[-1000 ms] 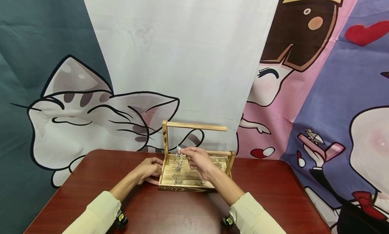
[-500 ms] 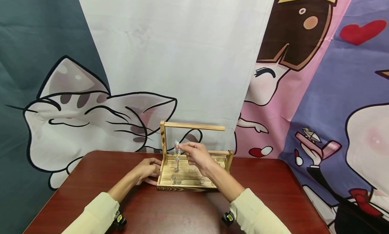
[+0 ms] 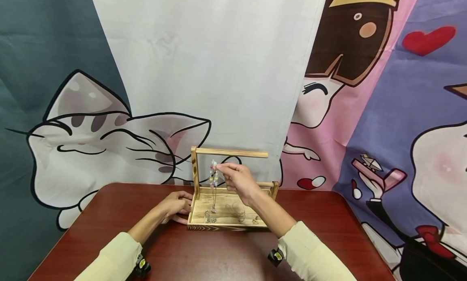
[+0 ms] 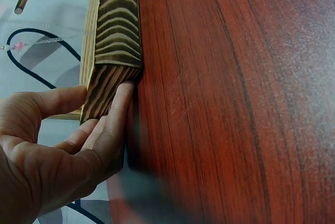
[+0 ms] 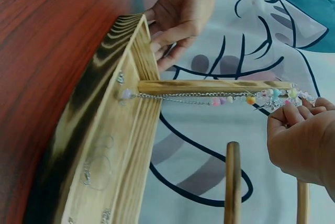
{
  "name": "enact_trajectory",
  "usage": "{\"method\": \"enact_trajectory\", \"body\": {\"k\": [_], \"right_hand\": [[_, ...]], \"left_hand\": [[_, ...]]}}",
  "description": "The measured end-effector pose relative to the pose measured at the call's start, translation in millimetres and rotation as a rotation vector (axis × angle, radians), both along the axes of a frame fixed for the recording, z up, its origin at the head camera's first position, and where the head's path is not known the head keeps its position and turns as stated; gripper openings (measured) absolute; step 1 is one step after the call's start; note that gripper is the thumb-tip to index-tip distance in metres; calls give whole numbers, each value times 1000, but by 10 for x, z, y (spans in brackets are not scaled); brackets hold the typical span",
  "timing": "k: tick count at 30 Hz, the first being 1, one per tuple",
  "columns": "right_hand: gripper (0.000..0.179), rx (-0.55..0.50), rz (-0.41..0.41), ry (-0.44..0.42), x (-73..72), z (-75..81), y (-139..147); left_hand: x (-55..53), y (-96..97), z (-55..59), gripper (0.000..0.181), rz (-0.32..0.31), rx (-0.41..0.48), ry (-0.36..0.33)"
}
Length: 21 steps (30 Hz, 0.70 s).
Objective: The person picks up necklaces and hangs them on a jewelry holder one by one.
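Note:
My right hand (image 3: pixel 238 183) pinches a pastel beaded necklace (image 3: pixel 213 180) between thumb and fingertips. It hangs straight down by the upright post (image 3: pixel 195 173), below the upper bar, its silver chain and small pendant (image 3: pixel 213 210) over the tray. In the right wrist view, the beads (image 5: pixel 251 100) run alongside the post. My left hand (image 3: pixel 176 207) grips the left end of the wooden jewelry stand (image 3: pixel 228 227); in the left wrist view, the thumb is at its upper edge and the fingers (image 4: pixel 121 103) at its lower edge.
Several pieces of thin jewelry lie in the tray, among them a silver chain (image 3: pixel 209 218) and a small gold-coloured piece (image 3: pixel 255 219). An upper bar (image 3: pixel 233 153) and a lower bar (image 3: pixel 265 184) belong to the stand. The red-brown table (image 3: pixel 175 252) meets a printed cloth (image 3: pixel 233 70) behind.
My right hand has raised the necklace, which now hangs longer and straighter, its beads nearer the upper bar. The left hand keeps its place on the stand's end.

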State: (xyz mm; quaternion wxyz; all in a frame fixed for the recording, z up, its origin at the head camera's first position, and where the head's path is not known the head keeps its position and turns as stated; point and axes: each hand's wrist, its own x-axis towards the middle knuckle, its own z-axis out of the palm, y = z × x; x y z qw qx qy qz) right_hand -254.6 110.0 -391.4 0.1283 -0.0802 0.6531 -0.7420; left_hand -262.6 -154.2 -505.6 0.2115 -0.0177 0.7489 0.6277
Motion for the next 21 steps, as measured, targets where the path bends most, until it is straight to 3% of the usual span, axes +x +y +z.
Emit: {"method": "enact_trajectory", "body": {"k": [7,21], "right_hand": [[19,-37,1,28,13,163,89],[18,-118,-78,77,18,490,338]], "left_hand": [[-24,8,-17,59,-2,-3,4],[-15,0,-2,61,2,-15,-1]]}}
